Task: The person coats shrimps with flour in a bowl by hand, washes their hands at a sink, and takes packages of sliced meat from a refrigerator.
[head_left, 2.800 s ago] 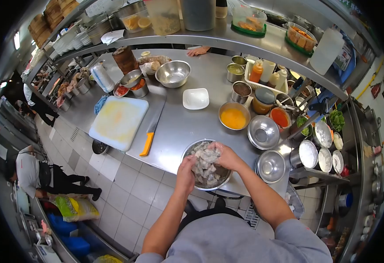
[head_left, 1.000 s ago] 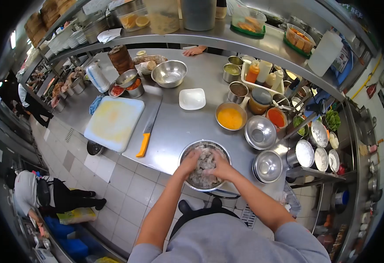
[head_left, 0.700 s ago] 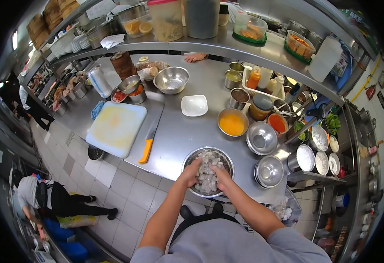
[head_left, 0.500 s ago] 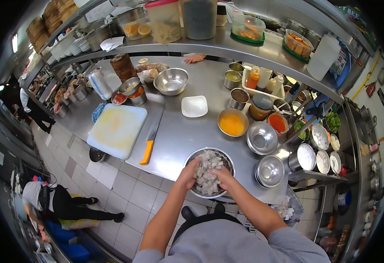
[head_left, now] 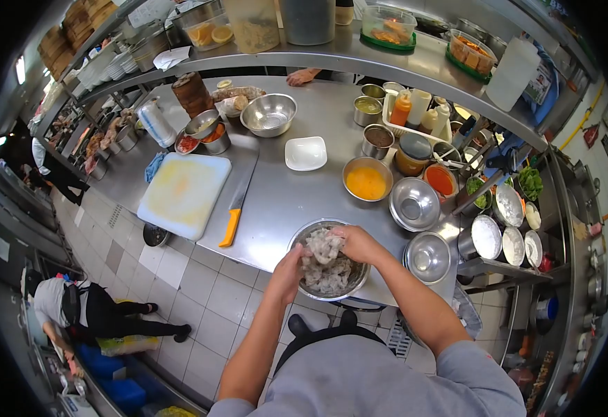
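Note:
A steel bowl (head_left: pixel 361 283) at the front edge of the counter holds a wet heap of greyish, translucent pieces that look like raw peeled shrimp (head_left: pixel 327 276). My right hand (head_left: pixel 356 244) reaches over the far right rim, its fingers closed on a clump of the shrimp lifted above the rest. On the bowl's left side, my left hand (head_left: pixel 288 274) has its fingers curled in against the same shrimp; their tips are partly hidden.
Left of the bowl lie a knife (head_left: pixel 231 226) with an orange handle and a white cutting board (head_left: pixel 186 193). Steel bowls (head_left: pixel 429 257) stand to the right, with a bowl of yellow liquid (head_left: pixel 367 182) beyond. Another person's hand (head_left: pixel 303 76) rests at the counter's far side.
My right hand has moved up and left to the bowl's far side, lifting a shrimp clump. My left hand has dropped slightly toward the left rim. The whole view has shifted a little.

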Available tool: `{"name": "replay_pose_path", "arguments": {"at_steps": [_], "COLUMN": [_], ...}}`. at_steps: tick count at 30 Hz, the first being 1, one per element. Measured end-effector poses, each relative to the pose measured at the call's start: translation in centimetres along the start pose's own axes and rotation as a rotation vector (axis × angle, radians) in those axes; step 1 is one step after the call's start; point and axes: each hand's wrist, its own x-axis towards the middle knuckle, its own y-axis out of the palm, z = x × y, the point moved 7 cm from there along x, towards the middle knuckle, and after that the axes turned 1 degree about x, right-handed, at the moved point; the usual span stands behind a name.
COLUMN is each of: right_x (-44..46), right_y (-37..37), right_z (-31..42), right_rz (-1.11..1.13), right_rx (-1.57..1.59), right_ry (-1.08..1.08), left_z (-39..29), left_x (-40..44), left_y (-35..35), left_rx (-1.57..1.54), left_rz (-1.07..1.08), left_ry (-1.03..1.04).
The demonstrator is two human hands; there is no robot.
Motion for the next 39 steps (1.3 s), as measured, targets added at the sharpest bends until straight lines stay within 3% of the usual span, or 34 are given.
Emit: {"name": "replay_pose_path", "arguments": {"at_steps": [2, 8, 10, 14, 16, 17, 19, 25, 29, 31, 35, 37, 39], "right_x": [0.3, 1.3, 1.3, 1.8, 2.2, 2.5, 2.5, 2.7, 2.5, 2.4, 2.8, 3.3, 3.0], "right_y": [0.7, 0.1, 0.6, 1.3, 2.5, 2.7, 3.0, 2.4, 2.6, 2.6, 2.0, 1.9, 3.3], "right_z": [-0.3, 1.9, 1.8, 2.0, 0.5, -0.2, -0.8, -0.7, -0.2, -0.4, -2.1, -4.1, -6.9], "right_rz": [0.049, -0.108, -0.003, 0.149, 0.225, 0.227, 0.169, -0.148, -0.146, -0.112, -0.105, 0.075, 0.124], "right_rx": [-0.023, 0.145, 0.055, 0.038, 0.493, 0.49, 0.715, 0.665, 0.746, 0.896, 0.749, 0.058, 0.033], "right_ry": [-0.032, -0.004, 0.158, 0.103, 0.252, 0.25, 0.237, 0.047, 0.062, 0.203, 0.391, 0.343, 0.4], "left_z": [1.2, 0.9, 1.0, 1.0, 1.4, 1.5, 2.5, 2.7, 2.5, 2.5, 3.3, 4.3, 4.2], "left_x": [-0.1, -2.2, -2.4, -3.1, -3.0, -3.0, -3.0, -3.3, -3.5, -3.5, -3.3, -3.1, -2.8], "left_y": [-0.6, -0.4, -0.5, -0.5, -0.2, -0.1, 0.0, 0.5, 1.2, 1.2, 1.0, 1.1, 1.6], "left_rx": [-0.018, 0.023, -0.031, -0.042, -0.088, -0.09, -0.173, -0.194, -0.169, -0.166, -0.188, -0.307, -0.376], "left_rz": [-0.017, -0.134, -0.122, -0.116, -0.085, -0.085, -0.109, -0.097, -0.06, -0.064, -0.033, -0.022, -0.108], "left_ry": [-0.037, -0.029, -0.009, 0.006, -0.014, -0.011, -0.101, -0.09, -0.08, -0.081, -0.086, -0.165, -0.229]}}
